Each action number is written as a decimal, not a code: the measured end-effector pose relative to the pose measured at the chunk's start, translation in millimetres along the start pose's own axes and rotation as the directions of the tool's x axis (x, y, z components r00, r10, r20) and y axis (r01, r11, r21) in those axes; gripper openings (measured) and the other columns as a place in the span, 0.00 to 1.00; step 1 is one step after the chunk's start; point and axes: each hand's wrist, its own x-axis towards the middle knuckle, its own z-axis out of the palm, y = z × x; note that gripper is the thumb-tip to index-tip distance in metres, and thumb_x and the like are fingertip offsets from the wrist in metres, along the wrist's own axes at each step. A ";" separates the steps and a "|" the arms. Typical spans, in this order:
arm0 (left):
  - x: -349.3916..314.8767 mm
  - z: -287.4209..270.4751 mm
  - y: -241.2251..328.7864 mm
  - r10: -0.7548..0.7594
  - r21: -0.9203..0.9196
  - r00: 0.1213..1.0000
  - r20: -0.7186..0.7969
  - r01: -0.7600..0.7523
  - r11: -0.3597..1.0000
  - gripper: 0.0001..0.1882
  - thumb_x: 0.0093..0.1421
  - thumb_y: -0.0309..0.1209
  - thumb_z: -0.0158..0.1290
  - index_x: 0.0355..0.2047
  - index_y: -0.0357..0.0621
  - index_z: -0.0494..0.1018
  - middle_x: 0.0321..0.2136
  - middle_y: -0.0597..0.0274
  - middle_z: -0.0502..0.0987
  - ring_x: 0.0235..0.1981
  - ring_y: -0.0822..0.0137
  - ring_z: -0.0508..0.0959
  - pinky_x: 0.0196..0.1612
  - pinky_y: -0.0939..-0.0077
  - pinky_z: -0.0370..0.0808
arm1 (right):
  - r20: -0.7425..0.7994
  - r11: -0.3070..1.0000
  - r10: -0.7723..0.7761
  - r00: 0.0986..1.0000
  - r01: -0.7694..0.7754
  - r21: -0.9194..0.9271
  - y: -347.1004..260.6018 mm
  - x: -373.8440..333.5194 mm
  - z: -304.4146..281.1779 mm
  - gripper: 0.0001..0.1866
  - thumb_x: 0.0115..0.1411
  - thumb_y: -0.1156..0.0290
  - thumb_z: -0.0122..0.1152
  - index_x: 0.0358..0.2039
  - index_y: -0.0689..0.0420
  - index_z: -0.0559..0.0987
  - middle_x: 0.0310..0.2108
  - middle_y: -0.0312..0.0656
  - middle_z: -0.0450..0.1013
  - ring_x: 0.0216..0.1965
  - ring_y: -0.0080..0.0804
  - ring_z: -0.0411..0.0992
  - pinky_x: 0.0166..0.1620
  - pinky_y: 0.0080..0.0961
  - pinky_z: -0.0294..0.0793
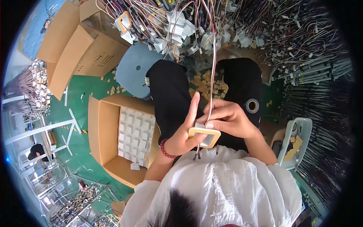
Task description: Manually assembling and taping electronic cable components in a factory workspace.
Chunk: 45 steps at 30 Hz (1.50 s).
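My left hand (181,137) is closed on a square white plastic housing with a yellowish frame (216,138) on its face. The thumb lies across the frame, while the index finger points up. Thin red, brown and white wires (213,79) run down from the heap above to this housing, and their dark ends hang below it. Against the housing's upper edge, my right hand (232,119) pinches with thumb and fingers where the wires meet it. Its fingers partly hide that spot.
A tape roll (247,106) lies on my right thigh. Left stands an open carton (95,128) of white housings (132,125), near a blue stool (128,70). Wire bundles (177,24) hang ahead and right. A white bin (305,132) holds yellow pieces; more (206,85) litter the green floor.
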 end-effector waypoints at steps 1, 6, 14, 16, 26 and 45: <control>-0.5 -0.9 -1.1 0.003 -0.003 1.000 -0.002 -0.003 1.000 0.46 0.61 0.27 0.47 0.64 0.36 0.22 0.67 0.51 0.40 0.59 0.72 0.58 0.58 0.80 0.57 | 0.003 1.000 0.002 1.000 -0.002 -0.003 -0.6 -0.8 0.2 0.09 0.55 0.72 0.63 0.36 0.59 0.82 0.29 0.39 0.72 0.31 0.26 0.70 0.36 0.23 0.69; 9.9 2.9 14.1 -0.008 -0.026 0.999 -0.036 0.007 1.000 0.47 0.62 0.30 0.48 0.65 0.39 0.23 0.62 0.51 0.55 0.56 0.73 0.62 0.58 0.79 0.57 | -0.232 0.996 -0.086 0.969 0.077 -0.044 -1.3 -2.2 12.7 0.06 0.52 0.75 0.66 0.32 0.60 0.83 0.25 0.37 0.72 0.28 0.24 0.67 0.31 0.20 0.65; -4.6 20.7 -4.8 0.031 -0.040 0.981 -0.192 -0.040 0.998 0.47 0.62 0.32 0.49 0.65 0.36 0.25 0.65 0.56 0.45 0.52 0.75 0.63 0.54 0.81 0.61 | -0.386 0.980 -0.130 0.913 0.059 -0.191 -3.0 -7.3 28.5 0.05 0.53 0.74 0.64 0.28 0.62 0.83 0.24 0.37 0.70 0.26 0.22 0.67 0.30 0.17 0.64; -5.8 21.6 -4.3 -0.034 -0.047 0.986 -0.164 0.027 0.999 0.46 0.62 0.31 0.48 0.65 0.36 0.25 0.64 0.56 0.46 0.48 0.74 0.65 0.52 0.80 0.63 | -0.424 0.976 0.166 0.890 -0.086 0.201 0.2 -9.0 30.1 0.06 0.55 0.73 0.64 0.27 0.63 0.83 0.24 0.35 0.69 0.25 0.20 0.66 0.28 0.16 0.63; -4.3 -3.4 -0.5 -0.032 -0.014 0.999 -0.002 0.032 0.999 0.46 0.61 0.29 0.49 0.64 0.33 0.25 0.68 0.50 0.32 0.65 0.65 0.50 0.63 0.74 0.50 | 0.003 0.950 0.103 0.995 -0.099 0.295 0.3 1.6 0.6 0.10 0.50 0.71 0.67 0.32 0.63 0.83 0.30 0.40 0.72 0.29 0.25 0.68 0.32 0.20 0.67; 14.5 25.3 -3.2 -0.003 -0.299 0.967 -0.255 -0.076 0.951 0.41 0.62 0.33 0.49 0.66 0.35 0.36 0.66 0.56 0.44 0.62 0.71 0.53 0.60 0.78 0.55 | -0.321 0.932 -0.249 0.914 0.136 -0.336 -17.3 11.5 7.0 0.06 0.44 0.75 0.67 0.24 0.62 0.83 0.24 0.41 0.75 0.26 0.29 0.68 0.31 0.23 0.67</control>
